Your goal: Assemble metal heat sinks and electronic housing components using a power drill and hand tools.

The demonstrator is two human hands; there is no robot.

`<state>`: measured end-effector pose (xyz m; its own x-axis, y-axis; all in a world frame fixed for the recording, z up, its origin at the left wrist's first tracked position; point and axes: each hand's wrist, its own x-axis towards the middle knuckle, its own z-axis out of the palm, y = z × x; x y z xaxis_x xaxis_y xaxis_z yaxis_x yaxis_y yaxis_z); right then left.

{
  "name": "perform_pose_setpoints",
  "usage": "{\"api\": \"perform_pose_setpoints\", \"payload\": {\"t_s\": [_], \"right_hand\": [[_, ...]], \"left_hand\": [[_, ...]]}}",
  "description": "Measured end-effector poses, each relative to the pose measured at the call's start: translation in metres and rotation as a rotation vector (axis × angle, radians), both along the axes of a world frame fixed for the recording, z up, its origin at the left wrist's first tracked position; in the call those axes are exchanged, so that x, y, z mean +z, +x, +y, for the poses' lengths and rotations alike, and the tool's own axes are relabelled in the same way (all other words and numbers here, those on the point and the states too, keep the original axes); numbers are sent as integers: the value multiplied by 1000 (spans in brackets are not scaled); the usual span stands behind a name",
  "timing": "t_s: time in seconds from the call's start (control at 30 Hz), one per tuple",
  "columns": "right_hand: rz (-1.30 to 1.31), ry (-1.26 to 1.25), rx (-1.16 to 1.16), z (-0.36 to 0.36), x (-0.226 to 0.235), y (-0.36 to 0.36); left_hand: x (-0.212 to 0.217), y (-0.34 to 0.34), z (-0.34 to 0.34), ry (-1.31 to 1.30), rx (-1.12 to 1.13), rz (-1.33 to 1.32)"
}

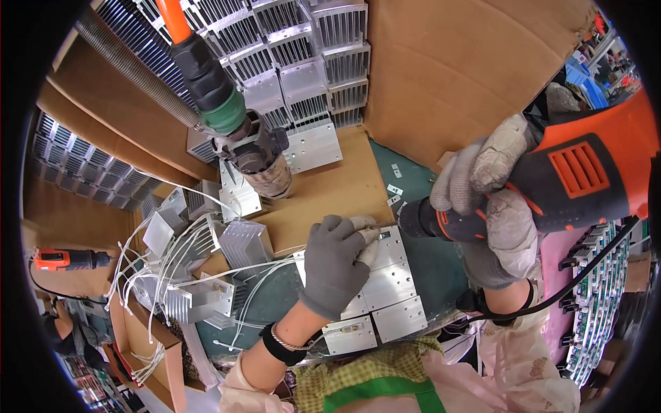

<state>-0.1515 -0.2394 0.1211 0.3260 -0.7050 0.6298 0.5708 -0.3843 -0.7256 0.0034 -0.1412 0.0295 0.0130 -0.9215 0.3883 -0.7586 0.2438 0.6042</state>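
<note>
My right hand (506, 206), in a grey glove with pale worn fingertips, is wrapped round an orange and black power screwdriver (582, 172). Its black chuck points left, and a thin bit reaches toward my left fingertips. My left hand (330, 265), gloved alike, lies over a group of silver metal plates (389, 286). Thumb and forefinger are drawn together beside a small part (384, 235) at the top plate's edge; what they pinch is hidden. White wires (272, 265) run from under this hand to the left. A nearer plate (350, 335) carries another small part.
Finned heat sinks (200, 296) with white wires crowd the left. A second tool (241, 138) hangs above cardboard (323, 206). Small metal pieces (394, 189) lie on the green surface. Stacked heat sinks (296, 55) stand behind; circuit boards (595, 296) line the right. A black cable (564, 289) trails below the screwdriver.
</note>
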Motion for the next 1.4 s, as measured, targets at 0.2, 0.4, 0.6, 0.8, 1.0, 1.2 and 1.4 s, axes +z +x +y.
{"api": "perform_pose_setpoints", "payload": {"t_s": [0.2, 0.4, 0.6, 0.8, 1.0, 1.2, 1.4], "right_hand": [[31, 1, 32, -4, -4, 1], [55, -7, 51, -6, -5, -1], [58, -38, 69, -5, -5, -8], [59, -51, 115, -7, -17, -8], [46, -66, 164, -11, -22, -1], [119, 12, 153, 6, 2, 14], [140, 65, 230, 8, -1, 18]], "left_hand": [[1, 0, 0, -1, -1, -23], [3, 2, 1, 15, -19, -73], [3, -2, 3, 102, 37, 44], [0, -1, 1, 16, 27, 3], [-1, -1, 2, 10, 37, 37], [-4, 1, 3, 30, 34, 47], [-9, -3, 3, -36, 75, 123]]}}
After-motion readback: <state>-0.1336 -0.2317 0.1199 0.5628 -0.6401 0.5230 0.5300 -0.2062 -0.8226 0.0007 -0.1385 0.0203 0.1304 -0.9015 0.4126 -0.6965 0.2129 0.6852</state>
